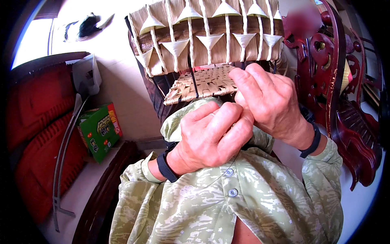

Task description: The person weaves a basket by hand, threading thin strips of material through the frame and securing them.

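Observation:
My left hand [217, 136] and my right hand [266, 101] meet in front of my chest, fingers curled and pinched together. Whatever lies between the fingertips is too small or hidden to make out. A thin dark line like a thread [232, 161] trails below my left hand over my patterned green shirt. Just beyond the hands stands a woven piece with a dark rod frame. Its upper panel [178, 34] is pale plant fibre with twisted cords and folded triangles; a lower woven panel [199, 83] has a checkered weave. My right fingertips overlap the lower panel's right side in view.
Carved dark red wooden furniture [333, 81] stands to the right. On the left are red ribbed seats [44, 110], a long-handled grey dustpan [86, 73] and a green box [99, 130]. A black and white thing [87, 26] is on the pale floor far left.

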`<state>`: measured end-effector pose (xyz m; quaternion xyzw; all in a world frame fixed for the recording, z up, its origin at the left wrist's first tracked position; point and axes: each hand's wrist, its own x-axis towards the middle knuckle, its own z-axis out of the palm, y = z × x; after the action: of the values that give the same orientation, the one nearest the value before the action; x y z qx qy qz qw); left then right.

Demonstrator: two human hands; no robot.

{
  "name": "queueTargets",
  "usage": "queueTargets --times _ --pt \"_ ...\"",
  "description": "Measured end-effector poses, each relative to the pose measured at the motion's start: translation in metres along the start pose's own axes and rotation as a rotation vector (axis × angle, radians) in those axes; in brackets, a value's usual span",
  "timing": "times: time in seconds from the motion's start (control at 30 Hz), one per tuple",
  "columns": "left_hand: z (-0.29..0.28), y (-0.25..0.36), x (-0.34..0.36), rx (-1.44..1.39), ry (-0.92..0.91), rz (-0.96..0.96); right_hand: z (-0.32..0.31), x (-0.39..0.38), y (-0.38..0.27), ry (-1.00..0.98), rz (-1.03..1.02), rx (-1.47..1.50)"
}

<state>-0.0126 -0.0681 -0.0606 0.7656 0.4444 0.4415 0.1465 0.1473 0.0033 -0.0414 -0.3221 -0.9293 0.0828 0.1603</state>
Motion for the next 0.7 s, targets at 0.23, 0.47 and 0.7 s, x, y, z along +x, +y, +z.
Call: queueTargets --times 0.23,0.47,0.7 --pt "0.001 -0.002 0.001 0.016 0.002 0.116 -0.026 0.005 0.007 -0.164 -0.023 0.273" --pt "-0.004 0.000 -0.003 0.041 -0.029 0.121 -0.037 0.009 0.024 -0.288 0.027 0.486" --pt "-0.002 0.004 0.001 0.048 -0.020 0.122 -0.027 0.016 0.026 -0.250 0.094 0.427"
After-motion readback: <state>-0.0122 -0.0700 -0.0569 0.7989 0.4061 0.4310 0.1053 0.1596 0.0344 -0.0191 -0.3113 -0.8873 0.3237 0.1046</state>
